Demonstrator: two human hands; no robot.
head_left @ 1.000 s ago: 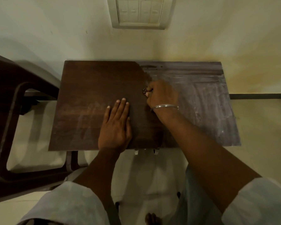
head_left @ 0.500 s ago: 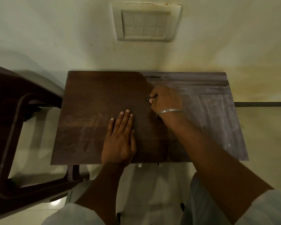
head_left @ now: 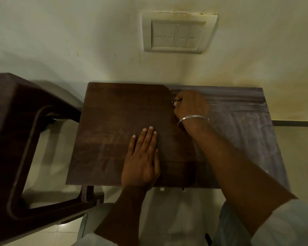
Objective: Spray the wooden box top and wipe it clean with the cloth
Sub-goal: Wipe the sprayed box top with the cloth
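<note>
The wooden box top stands against the wall. Its left part is dark brown; its right part looks grey and dusty, with streaks. My left hand lies flat, fingers straight, on the dark part near the front edge. Near the back edge, at the border between dark and dusty wood, my right hand, with a metal bangle at the wrist, is curled round a cloth. Only a small patterned bit of the cloth shows at the fingers. No spray bottle is in view.
A dark wooden chair or stool frame stands close to the box's left side. A white switch panel sits on the wall above the box. Pale tiled floor shows below the front edge, between my knees.
My right hand has slid with the cloth toward the back edge of the box top. My left hand stays flat in the same spot. The view has tilted up.
</note>
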